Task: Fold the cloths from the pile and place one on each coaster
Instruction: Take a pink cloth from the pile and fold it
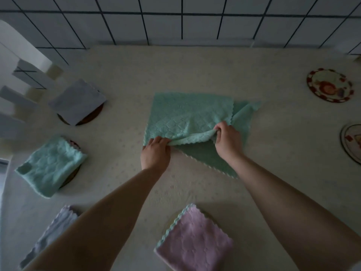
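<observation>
In the head view, five cloths are counted on the pale cream tabletop (195,61). One large teal waffle-textured cloth (187,114), half folded over itself, is spread at the middle; its near folded edge is pinched by the left hand (155,152) at the left corner and gripped by the curled fingers of the right hand (227,140) further right.

Left of the teal cloth, a folded grey square cloth (77,101) is laid on a dark round coaster (88,120), and nearer than it a folded teal square cloth (50,165) is laid on a second dark round coaster (72,175). Nearer still, a folded lilac cloth (52,231) is partly hidden by the left forearm. Directly nearer than the teal cloth, a folded pink square cloth (195,241) covers a pale round coaster (172,218).

Right of the teal cloth, two bare round patterned coasters are seen: a red-rimmed one (330,85) and one cut off by the frame edge (351,143).
</observation>
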